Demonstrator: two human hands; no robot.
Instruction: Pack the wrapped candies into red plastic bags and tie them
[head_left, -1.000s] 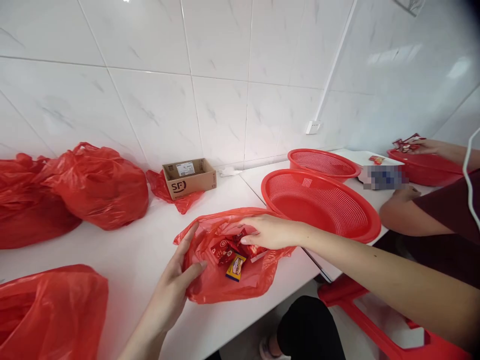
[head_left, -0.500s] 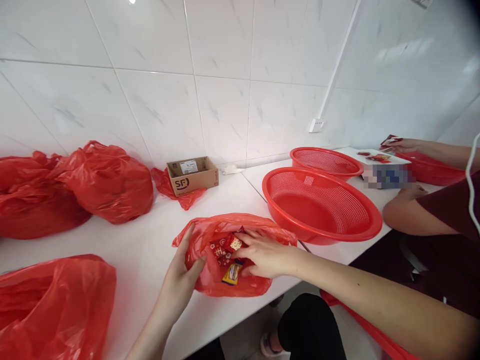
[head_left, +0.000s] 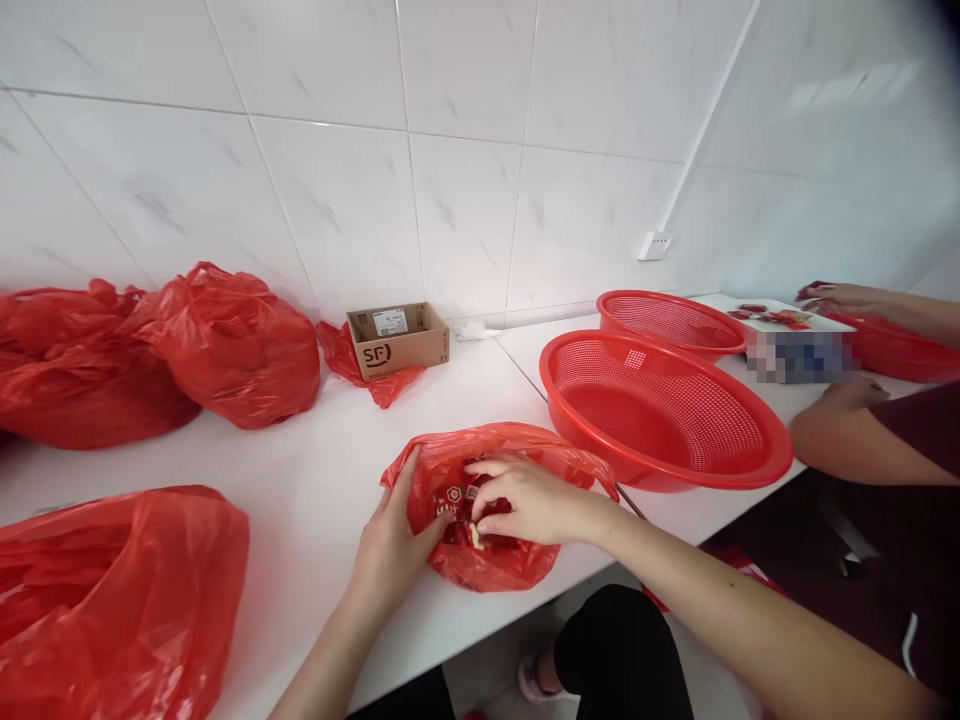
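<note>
An open red plastic bag (head_left: 495, 575) sits near the table's front edge, with several small red snack packets (head_left: 452, 500) inside. My left hand (head_left: 394, 545) is at the bag's left side, thumb and forefinger spread apart; the thumb reaches inside beside the packets. Its other fingers are hidden. From the right, my right hand (head_left: 536, 500) reaches into the bag with fingers curled. Its thumb and forefinger close on a small red and cream packet (head_left: 476, 537), partly covered by the fingertips.
Two red perforated baskets (head_left: 574, 440) stand to the right. An open cardboard box (head_left: 409, 350) rests on red plastic near the wall. Filled red bags (head_left: 247, 350) and another open red bag (head_left: 187, 600) are at left. A co-worker's arm (head_left: 847, 430) is at far right.
My right hand's fingers have curled together inside the bag, and my left thumb has moved in over the packets. A yellow packet seen before is out of sight. The view has shifted slightly.
</note>
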